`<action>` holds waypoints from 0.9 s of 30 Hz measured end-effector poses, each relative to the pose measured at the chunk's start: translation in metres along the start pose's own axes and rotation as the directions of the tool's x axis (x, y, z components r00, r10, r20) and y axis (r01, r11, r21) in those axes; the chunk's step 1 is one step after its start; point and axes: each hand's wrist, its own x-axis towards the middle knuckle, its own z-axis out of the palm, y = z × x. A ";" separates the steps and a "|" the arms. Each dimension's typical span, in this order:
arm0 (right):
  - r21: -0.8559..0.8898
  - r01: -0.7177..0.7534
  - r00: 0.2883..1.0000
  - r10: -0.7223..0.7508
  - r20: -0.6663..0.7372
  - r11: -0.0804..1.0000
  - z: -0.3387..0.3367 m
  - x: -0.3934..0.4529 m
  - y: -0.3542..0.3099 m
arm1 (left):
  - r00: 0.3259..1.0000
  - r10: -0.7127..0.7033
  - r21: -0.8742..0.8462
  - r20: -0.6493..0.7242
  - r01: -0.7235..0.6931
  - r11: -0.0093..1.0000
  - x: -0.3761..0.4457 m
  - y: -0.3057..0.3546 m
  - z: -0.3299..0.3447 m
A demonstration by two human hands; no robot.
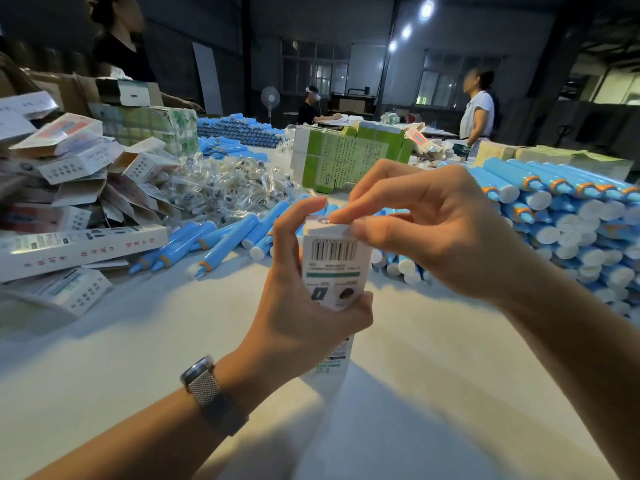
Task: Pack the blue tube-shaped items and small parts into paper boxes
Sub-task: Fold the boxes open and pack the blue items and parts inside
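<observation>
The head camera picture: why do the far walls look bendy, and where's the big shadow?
Head view: its wide lens curves the edges; ceiling lamps glare white; the left hand, the right hand and the box cast a dark shadow on the table.

Barcode on the held paper box (331,268), its digits unreadable, red characters on a long white box (83,245), too blurred to read
</observation>
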 end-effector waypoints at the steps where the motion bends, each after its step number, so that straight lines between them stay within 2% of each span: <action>1: 0.001 -0.018 1.000 0.018 0.004 1.000 -0.003 0.000 0.002 | 1.000 -0.002 0.004 -0.007 0.003 1.000 0.000 0.000 0.000; 6: 0.025 -0.048 0.998 0.049 -0.032 0.999 -0.007 0.002 0.001 | 1.000 -0.005 0.019 -0.018 0.005 1.000 0.000 -0.001 0.000; 9: 0.060 -0.081 0.997 0.080 0.012 0.995 -0.011 0.004 -0.003 | 1.000 0.008 0.029 -0.010 -0.007 1.000 -0.001 -0.001 0.000; 12: 0.025 -0.085 0.994 0.083 0.077 0.996 -0.015 0.005 -0.007 | 1.000 0.030 0.025 0.009 -0.030 0.999 -0.002 0.001 0.001; 19: -0.057 0.003 0.999 0.000 0.051 0.998 -0.007 0.005 -0.004 | 1.000 0.003 -0.010 -0.014 -0.003 1.000 -0.001 0.002 0.000; 27: 0.076 0.043 0.999 -0.042 -0.009 0.996 0.005 0.002 0.011 | 1.000 -0.013 -0.052 -0.024 0.012 0.999 0.001 0.000 -0.001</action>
